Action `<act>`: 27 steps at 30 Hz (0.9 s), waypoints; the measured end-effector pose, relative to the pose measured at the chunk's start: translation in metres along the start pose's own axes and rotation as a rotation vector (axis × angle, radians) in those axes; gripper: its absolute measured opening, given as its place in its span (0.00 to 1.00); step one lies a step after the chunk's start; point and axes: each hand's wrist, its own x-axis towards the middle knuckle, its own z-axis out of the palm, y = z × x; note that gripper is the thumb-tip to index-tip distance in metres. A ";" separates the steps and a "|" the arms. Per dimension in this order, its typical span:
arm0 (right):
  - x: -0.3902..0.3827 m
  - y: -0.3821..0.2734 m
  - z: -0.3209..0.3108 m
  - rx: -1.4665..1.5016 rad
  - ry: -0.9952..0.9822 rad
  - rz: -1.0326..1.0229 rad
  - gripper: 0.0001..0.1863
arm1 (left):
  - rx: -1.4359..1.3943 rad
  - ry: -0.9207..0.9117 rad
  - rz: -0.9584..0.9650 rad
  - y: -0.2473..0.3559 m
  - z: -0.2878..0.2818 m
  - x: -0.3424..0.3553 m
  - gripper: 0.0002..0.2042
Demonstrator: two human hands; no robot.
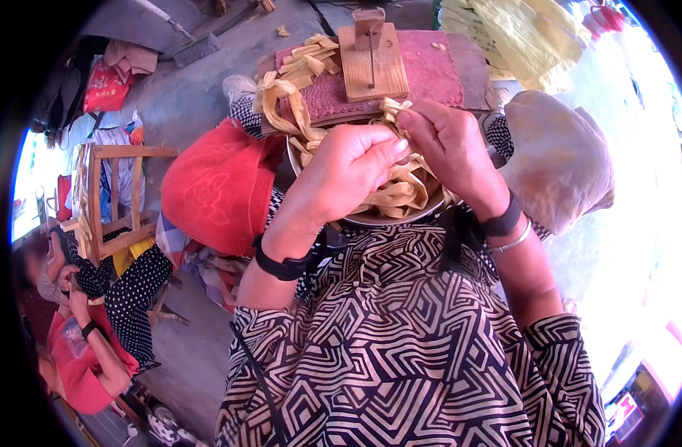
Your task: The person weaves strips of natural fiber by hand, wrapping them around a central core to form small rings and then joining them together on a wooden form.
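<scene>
My left hand [347,165] and my right hand [449,145] meet with curled fingers over a metal bowl [389,220] holding tangled pale yellow strips [404,190]. Both pinch at a yellow strip [393,108], partly hidden by my fingers. Just beyond them lies a board with a pink textured mat [438,71]. On it stands a wooden block device [367,63] with a thin metal rod. More strips [307,59] are piled at the board's left, and some looped ones drape down toward the bowl.
Red cloth [214,182] covers my left knee, beige cloth [557,160] my right. A wooden frame [114,153] stands left, beside a co-worker in red [88,372]. A grey brush [196,48] and a pale yellow sack [531,41] lie beyond the board.
</scene>
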 end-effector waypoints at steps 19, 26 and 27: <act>-0.006 0.007 0.009 -0.279 0.196 0.043 0.09 | -0.707 -0.052 -0.007 -0.040 0.026 0.029 0.09; -0.015 0.030 0.010 0.027 0.116 0.095 0.07 | 0.153 0.212 0.301 -0.047 0.018 0.031 0.04; -0.017 0.030 0.010 0.134 0.050 0.217 0.09 | 0.665 0.411 0.638 -0.050 0.018 0.031 0.05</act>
